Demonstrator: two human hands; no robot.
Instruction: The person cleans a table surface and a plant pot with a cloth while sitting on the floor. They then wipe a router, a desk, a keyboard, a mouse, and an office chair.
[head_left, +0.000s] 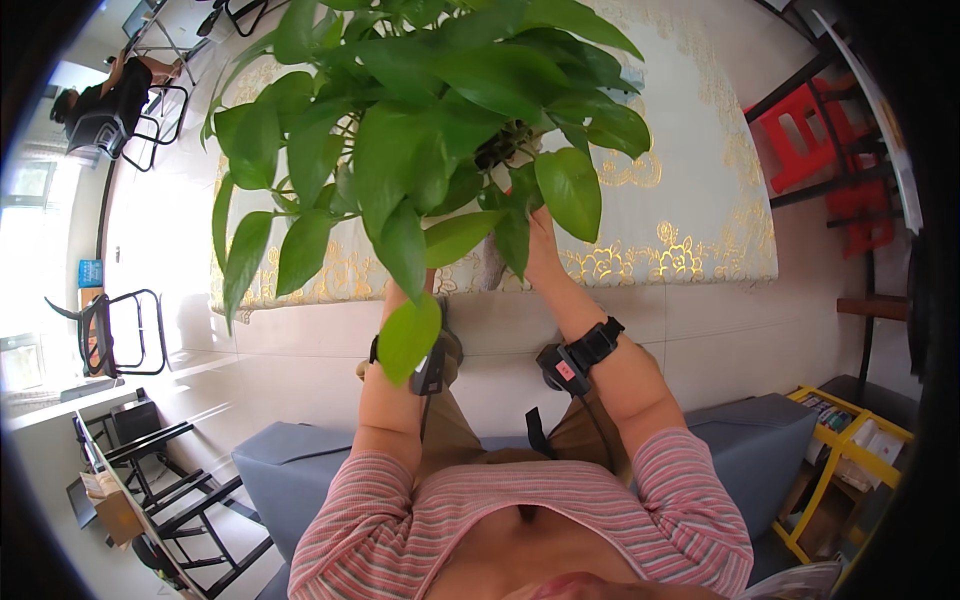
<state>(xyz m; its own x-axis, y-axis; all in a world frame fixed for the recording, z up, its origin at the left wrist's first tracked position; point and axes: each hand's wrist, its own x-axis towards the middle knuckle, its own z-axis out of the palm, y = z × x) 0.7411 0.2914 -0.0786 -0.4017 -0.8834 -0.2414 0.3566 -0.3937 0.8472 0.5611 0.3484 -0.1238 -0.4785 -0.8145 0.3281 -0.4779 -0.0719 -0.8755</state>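
A large leafy green pothos plant (420, 135) fills the upper middle of the view, over a table with a white and gold floral tablecloth (675, 195). Both forearms reach forward beneath its leaves. Of my right hand (538, 225), only the part near the wrist shows, beside the hanging leaves; its fingers are hidden. My left hand (430, 279) is almost wholly covered by leaves, and its fingers cannot be seen. Whether either hand grips the plant or its container cannot be told. A greyish cloth-like thing (491, 262) lies between the wrists at the table's near edge.
A blue-grey sofa (300, 465) is behind me. Red plastic stools (802, 142) stand at the right, near a yellow-framed rack (840, 450). Another person (112, 97) sits at the far upper left. Black-framed chairs (139, 330) stand at the left.
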